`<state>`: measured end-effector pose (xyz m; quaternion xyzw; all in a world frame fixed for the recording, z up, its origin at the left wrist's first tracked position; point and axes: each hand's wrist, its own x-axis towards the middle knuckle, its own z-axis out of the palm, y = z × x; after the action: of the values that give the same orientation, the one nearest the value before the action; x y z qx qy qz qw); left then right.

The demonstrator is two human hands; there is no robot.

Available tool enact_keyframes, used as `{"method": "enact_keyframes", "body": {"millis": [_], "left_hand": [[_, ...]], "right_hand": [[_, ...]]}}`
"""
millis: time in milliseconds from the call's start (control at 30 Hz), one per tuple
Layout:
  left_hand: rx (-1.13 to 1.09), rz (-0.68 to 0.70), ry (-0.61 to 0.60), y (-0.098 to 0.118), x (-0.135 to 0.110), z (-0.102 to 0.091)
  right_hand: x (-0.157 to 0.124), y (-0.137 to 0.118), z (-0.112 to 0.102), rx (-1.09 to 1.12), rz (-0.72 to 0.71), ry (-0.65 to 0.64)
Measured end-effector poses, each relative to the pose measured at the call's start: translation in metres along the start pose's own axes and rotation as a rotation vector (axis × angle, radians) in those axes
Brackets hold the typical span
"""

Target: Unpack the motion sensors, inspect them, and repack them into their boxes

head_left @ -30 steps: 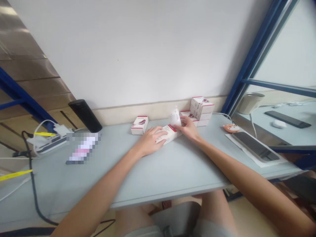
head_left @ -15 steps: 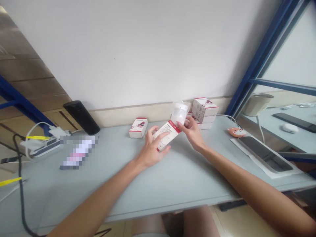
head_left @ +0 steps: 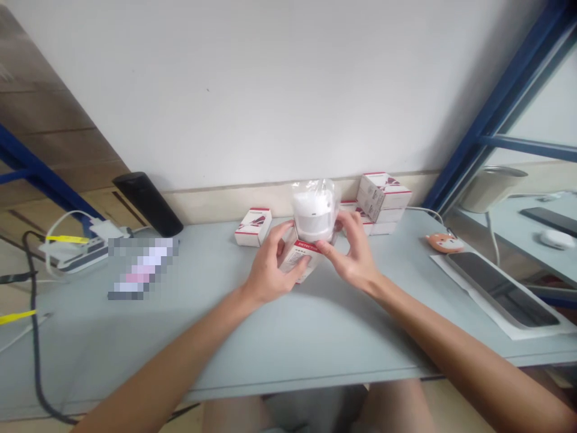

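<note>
A small white and red cardboard box [head_left: 295, 255], with "DETECTOR" printed on its red band, is gripped by my left hand [head_left: 271, 264], thumb across the printed front and fingers along its left side. From the box's upper end sticks out a white motion detector [head_left: 314, 216] in a clear plastic bag [head_left: 321, 187]. My right hand [head_left: 354, 252] closes round the detector's lower right side at the box mouth, its thumb by the red band. How deep the detector sits inside is hidden.
One like box [head_left: 253, 227] lies left of my hands, and several are stacked [head_left: 383, 201] at right by the wall. A phone [head_left: 502, 288] lies on white paper at right, near an orange animal-shaped case [head_left: 445, 243]. A black cylinder [head_left: 148, 203] and power strip [head_left: 81, 252] stand left.
The box and detector have turned from leaning right to nearly upright, the detector facing me. The detector has moved left, with my right hand beside it; both hands keep their grip.
</note>
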<state>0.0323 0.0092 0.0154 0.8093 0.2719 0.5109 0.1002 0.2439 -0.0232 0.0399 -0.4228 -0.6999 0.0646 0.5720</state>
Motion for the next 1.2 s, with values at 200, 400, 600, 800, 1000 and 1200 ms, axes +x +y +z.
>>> {"method": "enact_keyframes", "body": {"millis": [200,400,600,800,1000,1200], "left_hand": [[-0.137,-0.064,0.073,-0.003,-0.007,0.009],[-0.322,-0.192,0.035,0.004,-0.013,0.015],[-0.380,-0.250,0.008,0.005,-0.011,0.013],[-0.287,-0.201,-0.070,0.004,-0.010,0.010],[-0.276,-0.196,-0.046,0.004,-0.013,0.011],[-0.094,-0.105,-0.131,0.010,-0.004,0.000]], "right_hand": [[0.001,-0.001,0.000,-0.006,-0.071,0.031],[0.002,-0.004,-0.001,-0.074,-0.171,-0.035],[-0.001,0.008,-0.003,-0.041,-0.153,-0.020],[-0.003,0.008,-0.001,-0.047,-0.156,-0.037],[-0.002,0.004,-0.001,0.064,-0.141,0.027],[-0.004,0.002,0.005,0.082,-0.026,-0.014]]}}
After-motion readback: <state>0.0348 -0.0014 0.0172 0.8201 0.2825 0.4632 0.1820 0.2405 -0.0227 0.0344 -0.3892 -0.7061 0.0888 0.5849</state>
